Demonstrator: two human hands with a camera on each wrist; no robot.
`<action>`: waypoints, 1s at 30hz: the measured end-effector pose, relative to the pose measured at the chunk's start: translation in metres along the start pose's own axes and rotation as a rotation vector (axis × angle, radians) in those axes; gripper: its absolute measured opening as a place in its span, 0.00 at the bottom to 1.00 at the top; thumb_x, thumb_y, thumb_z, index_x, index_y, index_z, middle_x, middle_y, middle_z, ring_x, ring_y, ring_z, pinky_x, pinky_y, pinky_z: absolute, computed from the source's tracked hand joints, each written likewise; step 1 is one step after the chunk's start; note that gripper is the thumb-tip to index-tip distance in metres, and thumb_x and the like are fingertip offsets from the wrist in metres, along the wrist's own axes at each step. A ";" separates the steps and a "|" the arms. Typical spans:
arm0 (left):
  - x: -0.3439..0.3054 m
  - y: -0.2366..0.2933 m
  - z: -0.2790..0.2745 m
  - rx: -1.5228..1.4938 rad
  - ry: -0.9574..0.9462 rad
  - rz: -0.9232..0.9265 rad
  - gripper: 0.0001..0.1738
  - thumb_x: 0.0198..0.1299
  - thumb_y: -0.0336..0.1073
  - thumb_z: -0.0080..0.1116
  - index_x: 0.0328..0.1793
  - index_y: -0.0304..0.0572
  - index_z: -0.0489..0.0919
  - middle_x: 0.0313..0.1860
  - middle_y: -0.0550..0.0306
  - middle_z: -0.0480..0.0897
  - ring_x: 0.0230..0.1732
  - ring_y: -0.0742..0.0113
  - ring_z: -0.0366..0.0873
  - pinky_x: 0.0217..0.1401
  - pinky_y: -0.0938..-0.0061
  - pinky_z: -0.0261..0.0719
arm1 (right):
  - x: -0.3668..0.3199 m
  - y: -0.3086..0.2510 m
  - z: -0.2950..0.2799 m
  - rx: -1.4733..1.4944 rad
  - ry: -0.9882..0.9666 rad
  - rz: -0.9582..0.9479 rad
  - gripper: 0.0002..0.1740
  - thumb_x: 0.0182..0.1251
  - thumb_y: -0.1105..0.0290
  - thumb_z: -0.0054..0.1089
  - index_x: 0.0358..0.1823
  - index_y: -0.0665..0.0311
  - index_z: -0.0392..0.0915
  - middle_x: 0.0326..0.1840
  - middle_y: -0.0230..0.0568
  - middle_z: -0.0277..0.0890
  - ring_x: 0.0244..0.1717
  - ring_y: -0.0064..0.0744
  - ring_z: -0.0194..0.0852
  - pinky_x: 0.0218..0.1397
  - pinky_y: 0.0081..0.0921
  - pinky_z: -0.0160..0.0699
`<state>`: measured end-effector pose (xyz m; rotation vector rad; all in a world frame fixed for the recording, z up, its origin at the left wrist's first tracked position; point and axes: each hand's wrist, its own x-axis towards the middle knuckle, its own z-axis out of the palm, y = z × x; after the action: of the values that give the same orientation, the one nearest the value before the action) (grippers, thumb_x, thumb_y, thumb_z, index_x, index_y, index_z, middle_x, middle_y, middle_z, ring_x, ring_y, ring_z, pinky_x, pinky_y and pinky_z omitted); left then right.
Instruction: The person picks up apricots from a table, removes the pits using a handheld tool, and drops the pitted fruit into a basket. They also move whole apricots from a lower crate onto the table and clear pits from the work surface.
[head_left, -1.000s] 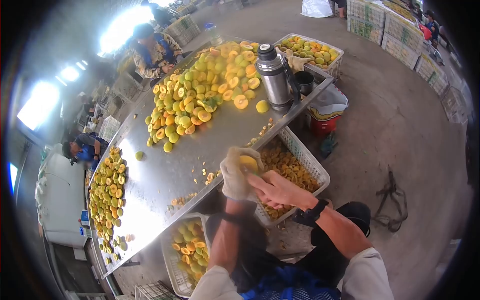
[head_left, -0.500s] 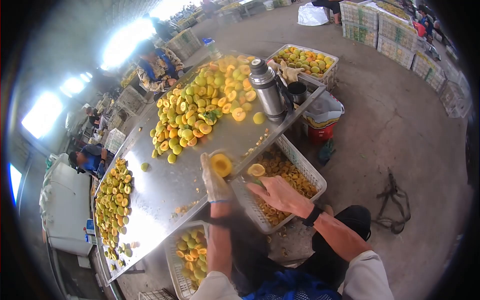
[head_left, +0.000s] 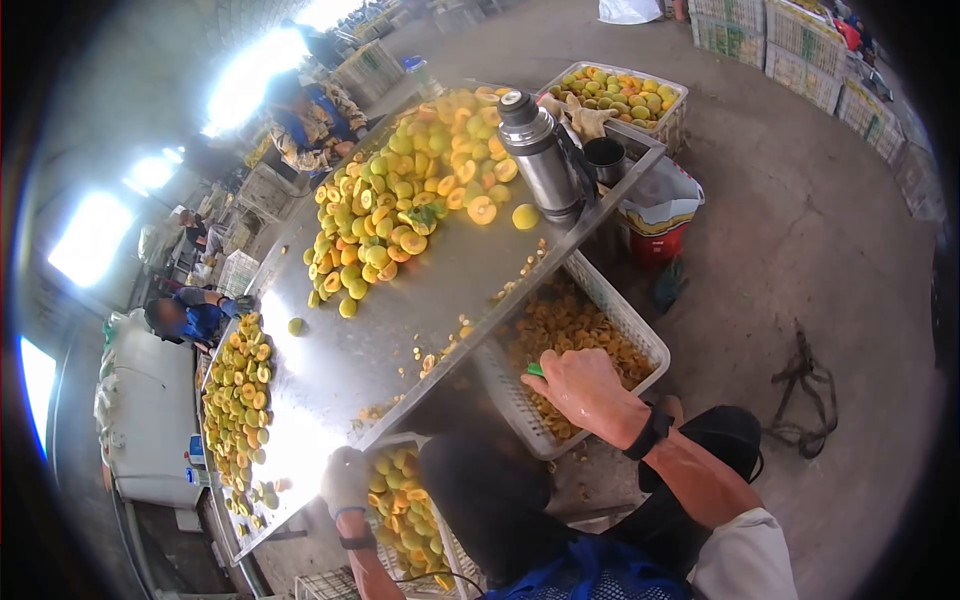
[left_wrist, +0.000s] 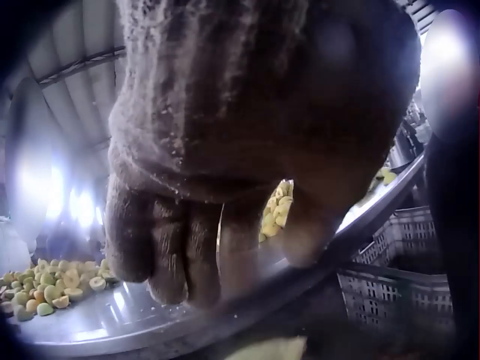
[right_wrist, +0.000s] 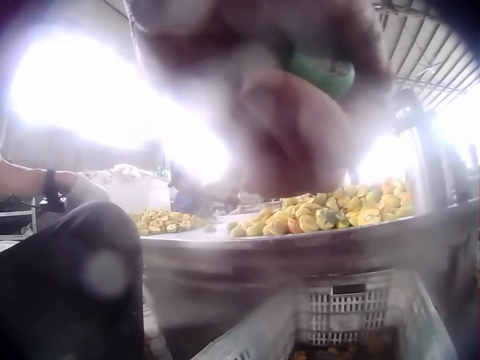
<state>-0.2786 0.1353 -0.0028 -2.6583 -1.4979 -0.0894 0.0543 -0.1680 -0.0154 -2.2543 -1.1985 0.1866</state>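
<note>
My left hand [head_left: 345, 482], in a knitted glove, hangs beside the near left crate [head_left: 448, 540] of halved yellow-green stone fruit [head_left: 405, 505]. In the left wrist view its fingers [left_wrist: 169, 259] point loosely down and hold nothing. A pale yellow piece [left_wrist: 266, 349] shows below them at the frame's bottom edge. My bare right hand [head_left: 590, 392] grips a green handle [head_left: 536, 369] over the right crate [head_left: 650, 350], which holds many brownish-orange scraps [head_left: 565, 320]. The tool's working end is hidden. In the right wrist view, the green handle [right_wrist: 330, 75] pokes out of the curled fingers.
The metal table [head_left: 350, 345] bears a large fruit heap [head_left: 375, 215] and a smaller one [head_left: 237, 400]. A steel thermos [head_left: 543, 160] and a dark cup [head_left: 604, 158] stand near its right edge. Beyond is another full fruit crate [head_left: 625, 100]. A strap [head_left: 803, 390] lies on the floor.
My hands were together on one fruit, then drew apart with a half at each. Now the left hand has swung left and down to the near left crate, and both halves have left the hands.
</note>
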 end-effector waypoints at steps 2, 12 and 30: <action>0.025 0.026 -0.002 -0.319 0.061 0.065 0.16 0.76 0.43 0.56 0.54 0.41 0.89 0.50 0.43 0.90 0.50 0.44 0.88 0.58 0.54 0.83 | 0.003 0.000 0.001 0.003 -0.009 0.009 0.25 0.78 0.49 0.64 0.33 0.65 0.82 0.25 0.52 0.84 0.32 0.56 0.90 0.36 0.45 0.86; 0.241 0.291 0.055 -0.665 0.066 0.537 0.18 0.74 0.42 0.62 0.67 0.51 0.85 0.58 0.48 0.90 0.56 0.47 0.89 0.59 0.59 0.85 | 0.022 0.013 0.002 -0.001 0.081 0.030 0.25 0.80 0.50 0.64 0.32 0.64 0.76 0.15 0.49 0.77 0.20 0.55 0.85 0.25 0.44 0.82; 0.286 0.383 0.073 -0.366 -0.037 0.563 0.27 0.65 0.50 0.67 0.66 0.46 0.82 0.56 0.31 0.87 0.55 0.32 0.87 0.57 0.45 0.84 | 0.029 0.017 -0.019 0.078 0.035 0.072 0.23 0.80 0.53 0.64 0.34 0.66 0.74 0.17 0.55 0.77 0.23 0.59 0.84 0.27 0.50 0.80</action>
<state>0.1980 0.1888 -0.0671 -3.2763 -0.7392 -0.2976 0.0907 -0.1607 -0.0053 -2.2254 -1.0739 0.2170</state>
